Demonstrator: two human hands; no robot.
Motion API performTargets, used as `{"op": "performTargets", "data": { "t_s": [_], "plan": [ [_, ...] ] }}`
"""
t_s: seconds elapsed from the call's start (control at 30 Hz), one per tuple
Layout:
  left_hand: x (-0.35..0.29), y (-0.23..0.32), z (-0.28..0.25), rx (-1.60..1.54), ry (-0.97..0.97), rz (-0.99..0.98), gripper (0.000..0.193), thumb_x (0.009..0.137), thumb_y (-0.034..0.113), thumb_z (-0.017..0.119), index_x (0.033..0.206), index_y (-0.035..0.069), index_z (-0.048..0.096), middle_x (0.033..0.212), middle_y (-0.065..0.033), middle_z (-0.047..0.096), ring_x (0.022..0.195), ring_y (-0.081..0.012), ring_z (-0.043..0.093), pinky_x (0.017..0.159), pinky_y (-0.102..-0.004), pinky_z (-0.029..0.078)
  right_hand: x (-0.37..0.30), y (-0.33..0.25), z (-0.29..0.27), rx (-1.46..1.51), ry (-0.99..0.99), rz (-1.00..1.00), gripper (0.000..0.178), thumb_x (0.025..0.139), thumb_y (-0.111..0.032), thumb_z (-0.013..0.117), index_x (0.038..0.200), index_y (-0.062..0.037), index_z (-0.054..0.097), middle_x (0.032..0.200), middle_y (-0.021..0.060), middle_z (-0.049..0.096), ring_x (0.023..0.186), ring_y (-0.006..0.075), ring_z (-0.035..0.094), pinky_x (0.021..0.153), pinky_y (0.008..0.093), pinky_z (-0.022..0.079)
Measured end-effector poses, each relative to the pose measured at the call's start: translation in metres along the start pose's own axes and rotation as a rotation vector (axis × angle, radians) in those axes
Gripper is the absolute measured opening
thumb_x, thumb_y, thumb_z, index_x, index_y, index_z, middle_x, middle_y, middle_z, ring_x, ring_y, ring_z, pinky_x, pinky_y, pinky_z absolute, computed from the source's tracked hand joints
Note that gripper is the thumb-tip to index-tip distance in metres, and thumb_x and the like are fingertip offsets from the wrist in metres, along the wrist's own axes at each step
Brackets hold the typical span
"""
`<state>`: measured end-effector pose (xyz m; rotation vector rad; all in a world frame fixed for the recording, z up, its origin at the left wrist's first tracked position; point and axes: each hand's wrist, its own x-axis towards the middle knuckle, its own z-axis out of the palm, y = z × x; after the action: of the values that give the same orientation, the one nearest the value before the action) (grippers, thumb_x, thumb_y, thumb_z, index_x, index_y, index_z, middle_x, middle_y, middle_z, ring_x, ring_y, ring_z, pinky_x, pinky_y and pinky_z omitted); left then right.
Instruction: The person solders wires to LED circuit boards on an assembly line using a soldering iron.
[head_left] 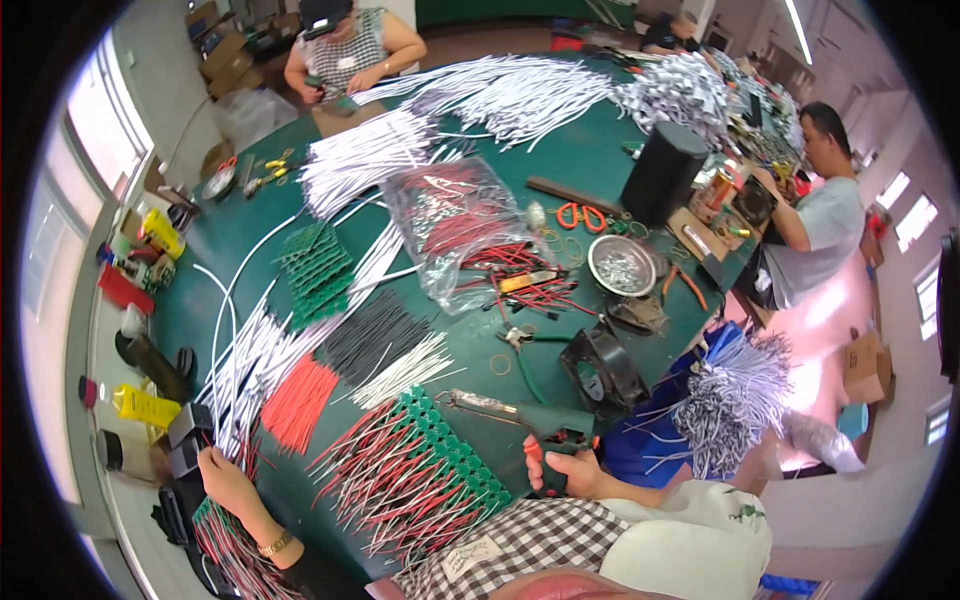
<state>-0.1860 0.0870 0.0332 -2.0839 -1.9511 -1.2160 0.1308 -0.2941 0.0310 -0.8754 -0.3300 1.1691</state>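
Observation:
In my right hand (pixel 568 472) is a soldering gun (pixel 566 436) with a dark body and an orange trigger; its metal barrel points left. My left hand (pixel 228 482) is at the table's left edge, beside a grey box (pixel 186 428), its fingers bent and closed; what they hold, if anything, is hidden. Between my hands lies a sheet of green circuit boards (pixel 455 455) with red, black and white wires (pixel 375 480) fanning from it. A similar wired bundle (pixel 235 545) hangs below my left wrist.
Ahead lie red wires (pixel 300 405), black wires (pixel 378 335), white wires (pixel 405 368) and stacked green boards (pixel 316 272). A small fan (pixel 602 372), green-handled cutters (pixel 525 355), a metal bowl (pixel 622 265) and a black cylinder (pixel 664 175) stand rightward. Co-workers (pixel 352 50) sit around the table.

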Motion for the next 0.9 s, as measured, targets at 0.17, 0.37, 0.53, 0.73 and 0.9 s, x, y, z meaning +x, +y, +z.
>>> {"op": "performTargets", "data": {
  "t_s": [0.17, 0.37, 0.53, 0.73, 0.9],
  "plan": [
    [-0.008, -0.012, 0.012, -0.786, -0.083, -0.179, 0.011, 0.094, 0.012, 0.05, 0.088, 0.003, 0.054, 0.078, -0.0032, 0.058, 0.063, -0.009, 0.05, 0.059, -0.0211, 0.041, -0.005, -0.001, 0.003, -0.01, -0.023, -0.056, 0.029, 0.088, -0.013, 0.056, 0.113, 0.0006, 0.052, 0.081, 0.0076, 0.058, 0.068, 0.0163, 0.057, 0.062, 0.0295, 0.048],
    [-0.048, 0.097, -0.03, -1.277, -0.492, -0.221, 0.009, 0.092, 0.011, 0.052, 0.084, 0.006, 0.052, 0.07, 0.0002, 0.052, 0.053, -0.0034, 0.038, 0.048, -0.0177, 0.032, 0.008, -0.009, 0.02, -0.282, 0.045, -0.089, 0.033, 0.086, -0.009, 0.059, 0.116, -0.0011, 0.048, 0.08, 0.0062, 0.059, 0.066, 0.014, 0.058, 0.06, 0.027, 0.046],
    [-0.108, 0.196, -0.036, -1.217, -1.079, 0.121, 0.013, 0.088, 0.004, 0.05, 0.075, 0.004, 0.053, 0.066, -0.0016, 0.056, 0.053, -0.0062, 0.047, 0.049, -0.0201, 0.038, 0.039, -0.013, 0.045, -0.196, -0.015, -0.157, 0.036, 0.085, -0.006, 0.06, 0.118, -0.001, 0.047, 0.086, 0.0066, 0.061, 0.067, 0.0125, 0.059, 0.058, 0.0256, 0.045],
    [-0.136, 0.224, -0.024, -1.141, -1.519, 0.087, 0.011, 0.095, 0.012, 0.046, 0.088, 0.005, 0.05, 0.071, 0.0006, 0.053, 0.052, -0.0049, 0.042, 0.047, -0.0198, 0.035, 0.059, -0.009, 0.061, -0.05, -0.024, -0.222, 0.045, 0.081, 0.0, 0.062, 0.122, -0.0016, 0.045, 0.092, 0.0082, 0.061, 0.075, 0.0138, 0.059, 0.07, 0.0273, 0.048],
    [-0.12, 0.23, -0.033, -1.322, -1.982, -0.551, 0.014, 0.096, 0.019, 0.045, 0.09, 0.007, 0.049, 0.072, 0.0009, 0.048, 0.046, -0.0028, 0.027, 0.04, -0.017, 0.019, 0.065, -0.013, 0.067, -0.126, -0.03, -0.334, 0.044, 0.081, 0.001, 0.062, 0.121, -0.0013, 0.044, 0.091, 0.0079, 0.059, 0.076, 0.0139, 0.058, 0.07, 0.0272, 0.048]
  ]
}}
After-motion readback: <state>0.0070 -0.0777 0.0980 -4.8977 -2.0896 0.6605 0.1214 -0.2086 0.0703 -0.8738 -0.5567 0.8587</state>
